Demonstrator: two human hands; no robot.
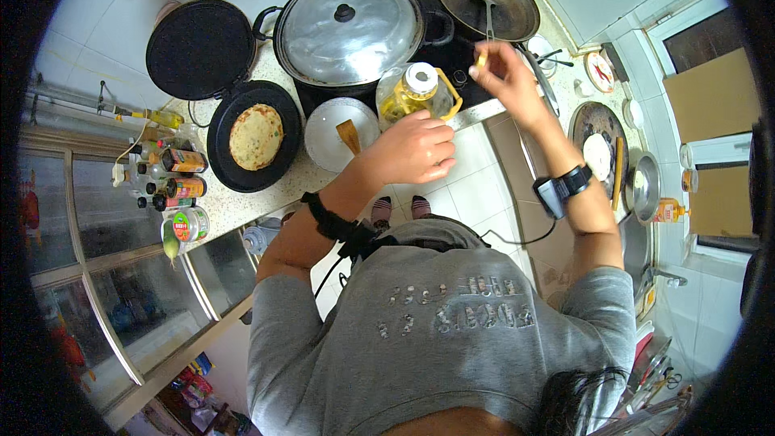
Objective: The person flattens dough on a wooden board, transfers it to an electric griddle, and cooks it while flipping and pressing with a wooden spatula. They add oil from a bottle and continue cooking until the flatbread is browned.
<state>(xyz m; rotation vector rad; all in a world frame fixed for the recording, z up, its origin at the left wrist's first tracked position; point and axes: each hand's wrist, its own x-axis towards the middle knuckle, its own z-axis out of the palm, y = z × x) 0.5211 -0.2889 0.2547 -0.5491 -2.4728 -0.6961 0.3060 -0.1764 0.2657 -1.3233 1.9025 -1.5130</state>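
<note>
A large clear plastic oil jug (390, 94) with a yellow handle stands near the counter's front edge, its white neck uncapped. My left hand (418, 148) is just in front of the jug with its fingers curled, overlapping the jug's lower part; whether it grips anything is hidden. Between the thumb and fingers of my right hand (508, 75) is a small yellow cap (482, 60), raised to the right of the jug's mouth. A white bowl (324, 142) with a wooden spatula (349, 135) in it sits left of the jug, partly behind my left forearm.
An open electric griddle (221, 178) holds a browned flatbread (256, 137). Behind the jug stands a lidded pot (351, 30), with a wok (514, 0) to its right. Pale dough (597, 156) and a rolling pin (617, 172) lie on a round board (581, 127). Several sauce bottles (184, 160) line the left.
</note>
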